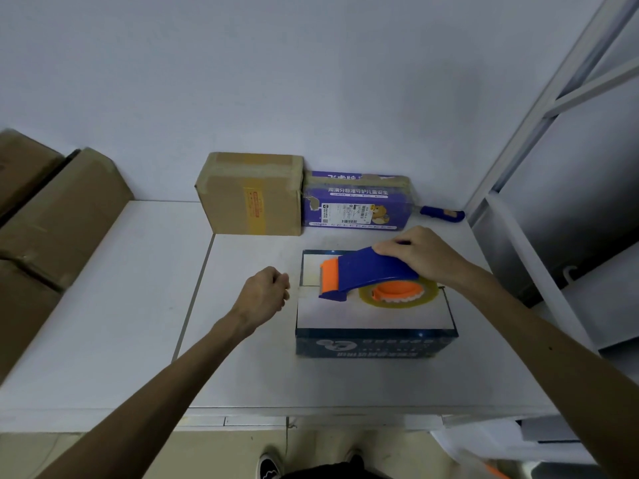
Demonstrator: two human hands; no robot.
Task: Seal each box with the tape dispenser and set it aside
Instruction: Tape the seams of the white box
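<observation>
The right hand, at centre right of the frame, has its fingers curled over the top of a blue plastic tape dispenser with an orange cutter head and orange hub, gripping it from above. The dispenser carries a roll of clear yellowish tape and rests on the white top of a flat dark blue printed box, with the cutter end pointing toward the box's left edge. A short strip of tape lies from the cutter to that edge.

The left hand, at the centre of the frame, sits just beside the box's left edge with its fingers curled inward. Whether it pinches the tape end cannot be told.

The box stands on a white counter, right of centre. Toward the wall, above it in the frame, a brown cardboard box sealed with tape stands touching a purple printed box with a bear picture. Just right of these lies a blue-handled tool. Large brown cardboard cartons are stacked at the left edge of the frame. A grey metal shelving frame rises at the right.
</observation>
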